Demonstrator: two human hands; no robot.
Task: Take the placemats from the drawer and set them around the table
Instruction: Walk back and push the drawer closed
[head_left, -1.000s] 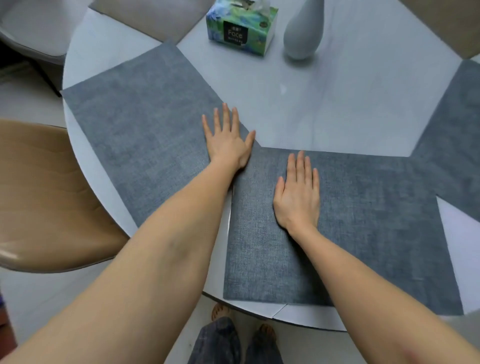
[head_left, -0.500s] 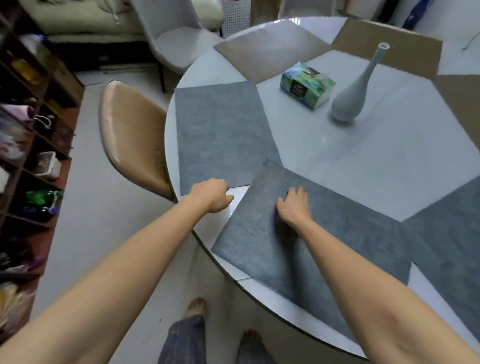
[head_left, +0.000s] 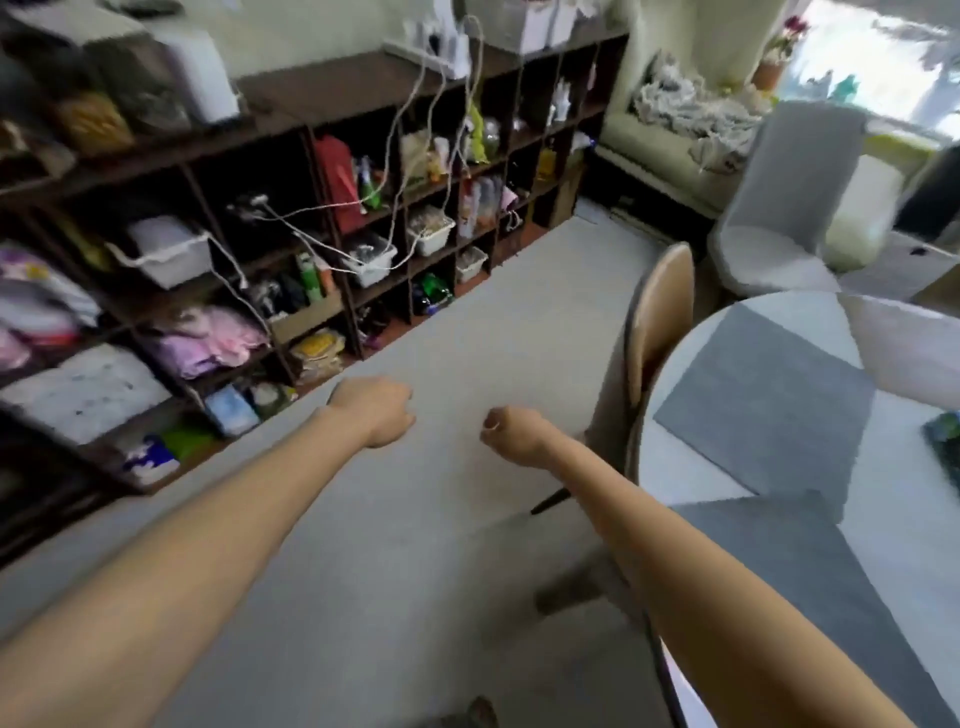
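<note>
Nearest the viewer, two bare forearms extend forward over the grey floor (head_left: 426, 322). The left hand (head_left: 376, 410) is curled into a loose fist with nothing in it, knuckles upward. The right hand (head_left: 511, 434) is likewise clenched and holds nothing, the thumb tucked against the curled fingers. Both hands hang in the air, clear of the table and apart from each other.

To the right, the round white table (head_left: 893, 530) carries the placemats. The near grey placemat (head_left: 810, 587) lies flat at the table's edge, partly hidden behind the right forearm. The second grey placemat (head_left: 763, 400) lies beyond it, also flat, its near corner close to the first mat's far corner. A paler mat (head_left: 914, 348) lies farther round the table; its colour is blurred.

A tan chair (head_left: 657, 322) stands just beside the table's left rim. Beyond it stands a grey chair (head_left: 779, 208). Along the left wall runs a dark cubby shelf (head_left: 311, 208), packed with boxes, bottles and cables. A pale sofa (head_left: 670, 135) sits farthest back.
</note>
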